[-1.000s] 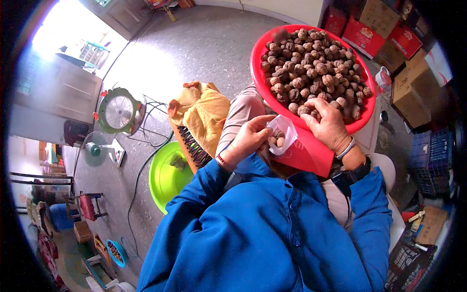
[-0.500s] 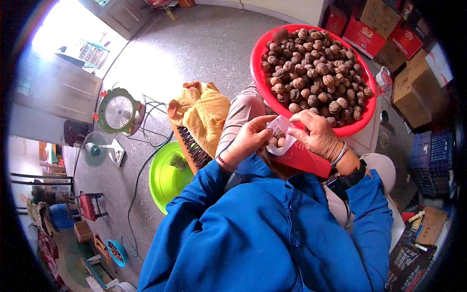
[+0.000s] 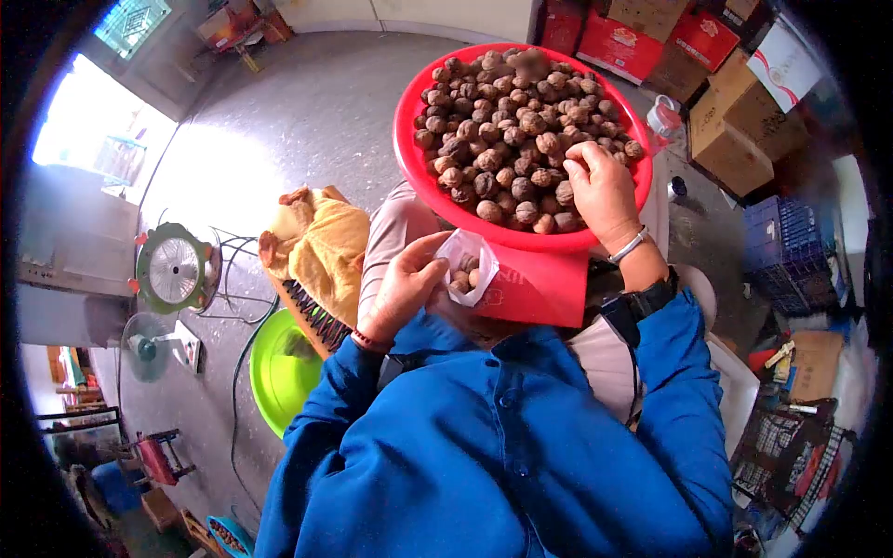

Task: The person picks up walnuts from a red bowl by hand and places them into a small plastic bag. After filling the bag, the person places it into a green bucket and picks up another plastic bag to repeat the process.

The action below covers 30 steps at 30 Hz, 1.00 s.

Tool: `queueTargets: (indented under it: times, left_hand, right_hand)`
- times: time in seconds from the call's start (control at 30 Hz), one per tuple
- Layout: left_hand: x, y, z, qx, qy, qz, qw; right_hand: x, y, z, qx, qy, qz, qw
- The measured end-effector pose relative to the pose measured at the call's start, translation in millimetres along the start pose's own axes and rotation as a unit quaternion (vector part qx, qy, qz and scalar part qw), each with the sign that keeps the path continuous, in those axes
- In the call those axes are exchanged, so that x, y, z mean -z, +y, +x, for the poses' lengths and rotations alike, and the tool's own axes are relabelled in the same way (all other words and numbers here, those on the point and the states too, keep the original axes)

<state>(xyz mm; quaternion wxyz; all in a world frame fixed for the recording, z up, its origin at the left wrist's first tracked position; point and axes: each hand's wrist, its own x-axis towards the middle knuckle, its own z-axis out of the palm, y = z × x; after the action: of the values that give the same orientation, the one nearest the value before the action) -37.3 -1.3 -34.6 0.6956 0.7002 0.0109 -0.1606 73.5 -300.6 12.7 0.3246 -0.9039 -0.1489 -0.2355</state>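
Observation:
A large red basin (image 3: 409, 177) heaped with walnuts (image 3: 521, 130) stands before me. My left hand (image 3: 406, 286) pinches the edge of a small white plastic bag (image 3: 484, 259), whose mouth is open with a few walnuts inside. Over the right part of the basin, my right hand (image 3: 603, 193) reaches in among the walnuts, its thumb and fingertips close together; whether a nut is between them is hidden. Below the basin, a red box (image 3: 539, 288) sits near my lap, beside the bag.
A yellow cloth (image 3: 330, 246) lies on a wooden seat left of my leg, with a green basin (image 3: 279, 367) beside it. Two fans (image 3: 175, 270) and cables are on the floor farther left. Cardboard boxes (image 3: 730, 130) and a blue crate (image 3: 791, 251) stand at right.
My right hand has left the bag and moved up to the walnuts in the basin. My left hand still holds the bag. The whole view has shifted.

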Motion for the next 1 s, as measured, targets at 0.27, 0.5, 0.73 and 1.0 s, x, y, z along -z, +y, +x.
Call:
queueTargets:
  times: [0.27, 0.5, 0.73, 1.0]
  left_hand:
    - [3, 0, 1, -0.002, -0.001, 0.023, 1.000]
    - [4, 1, -1, 0.009, -0.006, -0.004, 1.000]
    - [5, 3, -1, 0.014, -0.013, -0.002, 1.000]
    - [7, -11, 4, -0.006, -0.007, 0.013, 1.000]
  right_hand:
    - [-2, 22, -4, -0.081, -0.093, -0.109, 0.986]
    - [-7, 7, -13, -0.107, -0.195, -0.201, 0.954]
    - [-9, 10, -12, -0.115, -0.190, -0.146, 0.964]
    - [1, -18, -8, -0.144, -0.218, 0.124, 0.957]
